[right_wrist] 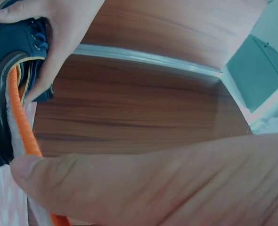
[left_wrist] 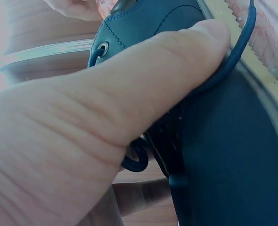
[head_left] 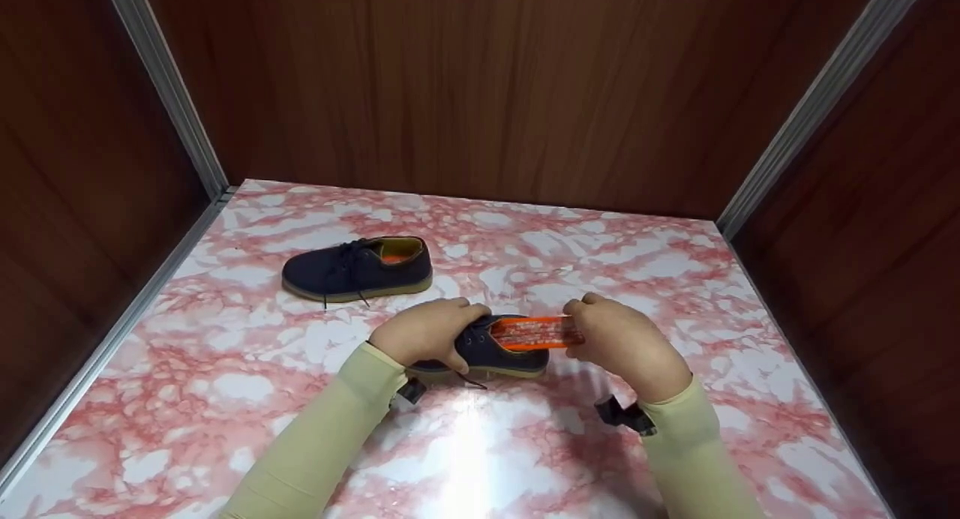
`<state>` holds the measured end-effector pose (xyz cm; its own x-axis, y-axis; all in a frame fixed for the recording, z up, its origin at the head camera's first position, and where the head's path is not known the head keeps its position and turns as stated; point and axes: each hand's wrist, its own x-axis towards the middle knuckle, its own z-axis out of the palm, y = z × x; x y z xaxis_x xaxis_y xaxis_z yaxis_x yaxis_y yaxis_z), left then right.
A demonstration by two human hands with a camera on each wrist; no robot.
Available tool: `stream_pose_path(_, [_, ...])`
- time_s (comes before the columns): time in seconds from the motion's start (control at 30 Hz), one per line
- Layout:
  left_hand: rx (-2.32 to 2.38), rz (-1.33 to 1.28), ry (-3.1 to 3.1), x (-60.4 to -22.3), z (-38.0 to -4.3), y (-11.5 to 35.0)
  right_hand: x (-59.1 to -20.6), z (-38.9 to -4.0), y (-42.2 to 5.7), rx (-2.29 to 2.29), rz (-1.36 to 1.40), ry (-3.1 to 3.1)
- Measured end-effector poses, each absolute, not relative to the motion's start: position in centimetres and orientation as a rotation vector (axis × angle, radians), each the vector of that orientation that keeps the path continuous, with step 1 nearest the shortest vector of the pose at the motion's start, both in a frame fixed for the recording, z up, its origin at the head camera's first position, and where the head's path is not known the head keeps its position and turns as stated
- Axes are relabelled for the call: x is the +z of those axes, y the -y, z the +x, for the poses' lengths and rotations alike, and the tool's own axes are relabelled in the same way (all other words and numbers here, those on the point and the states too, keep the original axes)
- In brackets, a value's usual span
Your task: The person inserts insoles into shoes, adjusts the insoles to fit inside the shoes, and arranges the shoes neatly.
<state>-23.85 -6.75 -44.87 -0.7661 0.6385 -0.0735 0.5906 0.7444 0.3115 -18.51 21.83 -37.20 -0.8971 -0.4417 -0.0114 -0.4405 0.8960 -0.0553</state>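
A dark navy lace-up shoe (head_left: 525,363) with a tan sole lies on the table, toe to the left. My left hand (head_left: 431,331) grips it over the laces, the thumb down its near side. In the left wrist view that thumb lies across the shoe's upper (left_wrist: 238,155) and a loose lace (left_wrist: 242,42). An orange-edged insole (head_left: 536,333) slants out of the shoe's opening, its front part hidden inside. My right hand (head_left: 626,344) pinches the insole's heel end; the right wrist view shows the thumb against the orange edge (right_wrist: 23,122).
A matching navy shoe (head_left: 349,271) stands farther back on the left, with orange showing inside it. The red-and-white marbled table (head_left: 637,264) is enclosed by dark wood panels (head_left: 480,91) at the back and sides, joined by metal corner posts (head_left: 825,91).
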Motion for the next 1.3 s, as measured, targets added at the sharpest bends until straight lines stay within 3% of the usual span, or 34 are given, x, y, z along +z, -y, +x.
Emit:
stream_pose_path(0.77, [0.408,0.988,-2.778,-44.76,-23.71,6.71,-37.61,-18.63,-21.61,-0.095,-0.811,-3.043])
stream_pose_path(1.3, [0.411,0.984,-2.774,-44.67,-23.76,6.62,-37.36,-18.59,-21.41,-0.022,-0.723,-3.055])
